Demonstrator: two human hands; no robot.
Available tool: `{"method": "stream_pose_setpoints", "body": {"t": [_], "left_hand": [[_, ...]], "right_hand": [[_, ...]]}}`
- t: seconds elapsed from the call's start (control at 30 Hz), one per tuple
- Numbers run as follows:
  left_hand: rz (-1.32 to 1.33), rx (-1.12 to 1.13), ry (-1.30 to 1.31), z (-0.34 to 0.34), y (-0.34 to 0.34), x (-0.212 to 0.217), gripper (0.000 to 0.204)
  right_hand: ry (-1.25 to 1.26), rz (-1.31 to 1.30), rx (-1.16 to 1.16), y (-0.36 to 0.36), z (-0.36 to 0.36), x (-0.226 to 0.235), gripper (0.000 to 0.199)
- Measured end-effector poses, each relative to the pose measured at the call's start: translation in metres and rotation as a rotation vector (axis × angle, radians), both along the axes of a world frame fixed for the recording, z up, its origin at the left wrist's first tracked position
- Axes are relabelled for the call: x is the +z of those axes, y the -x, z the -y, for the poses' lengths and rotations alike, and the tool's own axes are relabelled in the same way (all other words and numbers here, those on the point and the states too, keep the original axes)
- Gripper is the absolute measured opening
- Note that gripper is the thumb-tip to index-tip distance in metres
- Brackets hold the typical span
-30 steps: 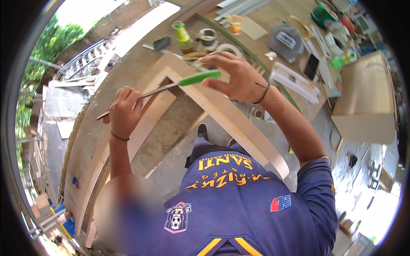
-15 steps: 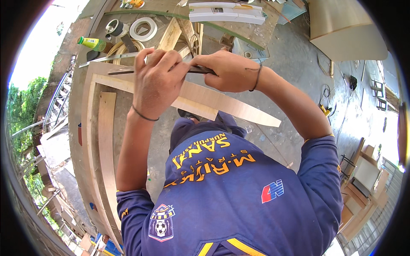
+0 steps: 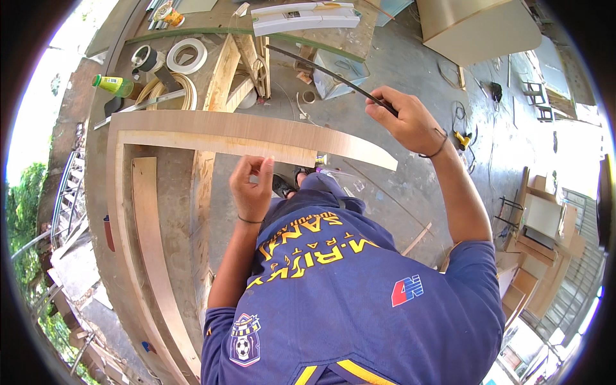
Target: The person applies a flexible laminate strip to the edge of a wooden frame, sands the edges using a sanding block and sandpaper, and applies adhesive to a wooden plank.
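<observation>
My right hand (image 3: 410,122) is closed round one end of a long, thin, dark bar that looks like a file (image 3: 327,74). The file is raised off the wood and slants away toward the far left. My left hand (image 3: 250,189) is loosely curled close to the near edge of a wood-faced panel (image 3: 256,130), with nothing visible in its fingers. Whether it touches that edge I cannot tell. The panel tapers in a curve at its right end, and pale bare wood lines its near side. At its left end it meets a long side piece (image 3: 125,250) running toward me.
A loose strip (image 3: 154,237) lies inside the corner. Beyond the panel are a tape roll (image 3: 187,56), a coiled strip (image 3: 168,93), a green bottle (image 3: 115,85) and a wooden trestle (image 3: 228,70). A yellow tool (image 3: 462,139) rests on the floor at right.
My left hand has come off the file and dropped nearer my body. My right hand has lifted the file away from the panel and swung it to the right.
</observation>
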State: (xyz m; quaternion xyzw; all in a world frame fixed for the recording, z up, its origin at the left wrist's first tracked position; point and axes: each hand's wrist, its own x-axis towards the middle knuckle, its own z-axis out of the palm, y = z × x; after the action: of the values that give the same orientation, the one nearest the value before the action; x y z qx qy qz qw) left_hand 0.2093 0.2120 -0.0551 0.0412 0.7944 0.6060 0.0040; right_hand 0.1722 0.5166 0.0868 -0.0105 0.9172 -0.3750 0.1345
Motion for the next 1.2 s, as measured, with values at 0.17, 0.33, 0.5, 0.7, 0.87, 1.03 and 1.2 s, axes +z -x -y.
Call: {"method": "stream_pose_setpoints", "body": {"t": [0.17, 0.33, 0.5, 0.7, 0.87, 1.03, 1.2], "left_hand": [[0.724, -0.287, -0.297, -0.007, -0.019, -0.010, 0.026], [0.889, -0.345, -0.416, -0.009, -0.024, -0.015, 0.035], [0.884, -0.370, -0.449, -0.002, -0.028, -0.023, 0.037], [0.889, -0.342, -0.449, -0.001, -0.034, -0.027, 0.040], [0.900, -0.355, -0.505, -0.009, -0.036, -0.034, 0.044], [0.879, -0.352, -0.846, -0.022, -0.043, -0.044, 0.054], [0.725, -0.272, -1.202, -0.054, -0.037, -0.052, 0.074]], "right_hand": [[0.060, -0.041, -0.074, -0.029, 0.008, -0.006, 0.048], [-0.036, -0.002, -0.022, -0.039, 0.014, 0.003, 0.048], [-0.084, 0.013, 0.051, -0.035, 0.007, 0.010, 0.047], [-0.113, 0.032, 0.141, -0.025, 0.005, 0.015, 0.046], [-0.120, 0.082, 0.244, -0.010, -0.005, 0.018, 0.044], [-0.330, 0.159, 0.599, 0.041, -0.021, 0.044, 0.042], [-0.671, 0.113, 1.024, 0.098, -0.002, 0.046, 0.043]]}}
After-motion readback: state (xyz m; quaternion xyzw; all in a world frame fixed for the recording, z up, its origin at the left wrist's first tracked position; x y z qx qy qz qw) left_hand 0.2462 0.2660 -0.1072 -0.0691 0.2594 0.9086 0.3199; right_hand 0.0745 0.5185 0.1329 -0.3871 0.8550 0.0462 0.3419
